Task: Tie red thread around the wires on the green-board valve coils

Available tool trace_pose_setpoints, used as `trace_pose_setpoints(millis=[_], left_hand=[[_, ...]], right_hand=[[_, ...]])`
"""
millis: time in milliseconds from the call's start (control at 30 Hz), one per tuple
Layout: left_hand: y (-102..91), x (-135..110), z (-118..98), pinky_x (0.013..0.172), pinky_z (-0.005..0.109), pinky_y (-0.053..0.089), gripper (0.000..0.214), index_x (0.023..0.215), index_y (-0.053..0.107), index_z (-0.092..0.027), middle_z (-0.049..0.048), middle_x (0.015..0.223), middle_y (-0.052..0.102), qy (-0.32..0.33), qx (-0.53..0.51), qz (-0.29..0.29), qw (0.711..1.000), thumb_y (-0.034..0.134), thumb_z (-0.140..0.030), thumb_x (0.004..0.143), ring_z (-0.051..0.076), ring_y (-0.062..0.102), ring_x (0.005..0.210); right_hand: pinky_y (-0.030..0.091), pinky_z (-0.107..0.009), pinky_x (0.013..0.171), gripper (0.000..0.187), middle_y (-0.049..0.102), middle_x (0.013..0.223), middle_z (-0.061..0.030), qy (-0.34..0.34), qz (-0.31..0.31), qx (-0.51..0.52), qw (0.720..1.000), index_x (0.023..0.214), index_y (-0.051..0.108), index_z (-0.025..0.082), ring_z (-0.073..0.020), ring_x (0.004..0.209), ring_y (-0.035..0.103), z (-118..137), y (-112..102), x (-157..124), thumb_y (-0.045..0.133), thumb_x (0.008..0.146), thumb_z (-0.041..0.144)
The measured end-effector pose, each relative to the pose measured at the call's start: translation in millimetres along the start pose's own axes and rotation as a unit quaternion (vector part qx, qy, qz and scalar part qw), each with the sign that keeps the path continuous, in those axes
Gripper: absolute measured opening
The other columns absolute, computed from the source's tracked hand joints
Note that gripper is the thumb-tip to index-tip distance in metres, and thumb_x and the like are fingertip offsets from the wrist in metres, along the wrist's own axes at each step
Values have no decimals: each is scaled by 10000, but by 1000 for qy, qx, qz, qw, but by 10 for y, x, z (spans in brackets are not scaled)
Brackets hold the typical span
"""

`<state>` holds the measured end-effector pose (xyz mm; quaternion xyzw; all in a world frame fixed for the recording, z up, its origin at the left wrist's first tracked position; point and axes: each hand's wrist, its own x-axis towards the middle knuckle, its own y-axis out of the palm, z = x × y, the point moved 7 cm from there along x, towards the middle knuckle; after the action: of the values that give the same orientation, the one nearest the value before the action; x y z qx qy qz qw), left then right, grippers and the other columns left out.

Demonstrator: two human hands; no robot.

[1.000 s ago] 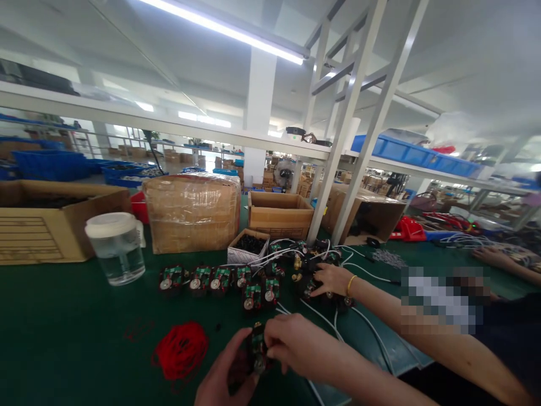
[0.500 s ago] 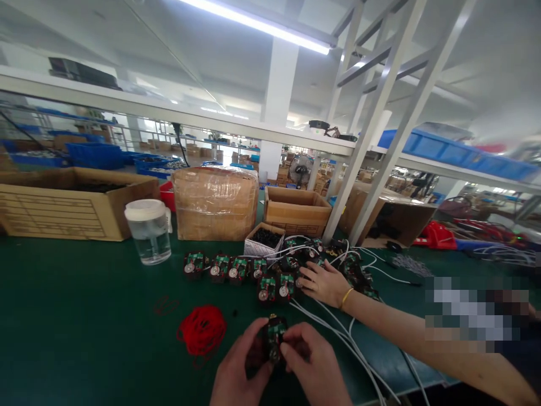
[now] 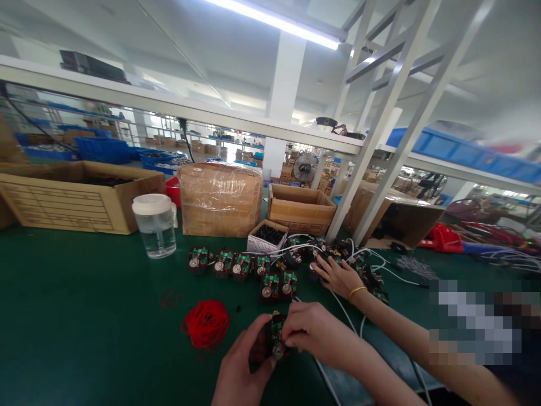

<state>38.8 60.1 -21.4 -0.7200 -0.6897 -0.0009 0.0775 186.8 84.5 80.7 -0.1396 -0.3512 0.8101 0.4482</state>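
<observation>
Low in the middle of the head view, my left hand (image 3: 247, 361) is closed around a small black module with a green circuit board (image 3: 276, 332). It has a brass-coloured fitting on top and a round silver part near the bottom. From the right, my right hand (image 3: 310, 327) reaches over the module's right edge. Its fingers are pinched there, and whatever lies between the fingertips is hidden. Left of my hands lies a tangled pile of red bands (image 3: 206, 324). Behind them stand several similar modules (image 3: 242, 264) in a loose row.
A co-worker's hand (image 3: 338, 277) rests on more modules at the right. White cables (image 3: 344, 310) run across the bench. Farther back stand a lidded water cup (image 3: 155, 228), a small box of black parts (image 3: 266, 237), a taped carton (image 3: 220, 200) and shelf posts (image 3: 380, 129).
My right hand has turned and risen over the module's right edge, its forearm now showing. My left hand keeps its hold. The co-worker's hand has shifted slightly right, and the view has shifted a little.
</observation>
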Motion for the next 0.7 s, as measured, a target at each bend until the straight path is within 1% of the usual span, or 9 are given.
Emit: trace_pose_setpoints(millis=[67,133,200,267,333,400,567,633,700], left_hand=[[-4,1,0,790,266,605,558,1311,605,-243,30,984,751,-1,6,1,1000,624,-168,758,175,726,850],[1,5,1,805,266,604,580,1324,595,-251,28,1003,749,-5,13,5,1000,618,-159,752,175,727,867],[0,9,-3,810,263,604,582,1326,594,-258,20,1001,749,-6,19,2,1000,614,-161,752,171,729,865],[-2,11,-6,809,262,607,573,1314,605,-261,17,1000,754,-7,22,0,1000,618,-166,749,170,730,859],[-12,9,-11,812,268,612,569,1299,618,-264,18,1015,760,-8,23,-5,1000,628,-168,738,175,732,864],[-23,5,-18,819,280,617,576,1292,623,-269,16,1027,765,-12,24,-9,1000,635,-168,726,182,735,868],[-27,4,-40,827,291,619,554,1286,628,-266,20,1044,769,-20,30,-6,999,629,-203,736,188,739,875],[-29,9,-50,820,296,620,552,1280,635,-274,13,1017,774,-20,29,-9,999,641,-219,730,192,740,859],[-36,14,-61,817,302,619,557,1262,649,-282,5,999,779,-21,26,-17,999,648,-212,709,196,741,844]], right_hand=[[461,-221,696,232,646,825,17,0,9,-22,1000,785,754,261,-152,772,626,10,23,-17,596,852,104],[451,-223,701,239,623,860,9,13,-21,-22,999,843,743,257,-152,793,616,-39,81,-76,566,881,100],[453,-232,711,217,608,879,-3,20,-85,-1,996,891,723,245,-158,807,608,-118,152,-162,548,907,117],[457,-246,713,178,602,884,-16,17,-155,22,988,890,693,226,-168,808,599,-195,231,-252,538,924,145],[461,-262,718,160,599,875,-24,19,-206,34,978,863,663,217,-178,809,592,-266,319,-316,528,937,175],[464,-279,729,158,599,865,-27,38,-245,33,968,837,644,219,-190,814,587,-345,397,-356,527,943,203],[482,-327,725,134,623,852,-43,96,-345,12,934,875,645,236,-224,793,600,-515,591,-430,534,941,272],[494,-342,732,164,634,860,-56,123,-394,16,911,903,635,237,-235,797,612,-535,683,-463,506,967,314],[506,-350,758,209,648,891,-72,159,-444,32,881,940,619,231,-242,828,623,-521,774,-499,468,995,363]])
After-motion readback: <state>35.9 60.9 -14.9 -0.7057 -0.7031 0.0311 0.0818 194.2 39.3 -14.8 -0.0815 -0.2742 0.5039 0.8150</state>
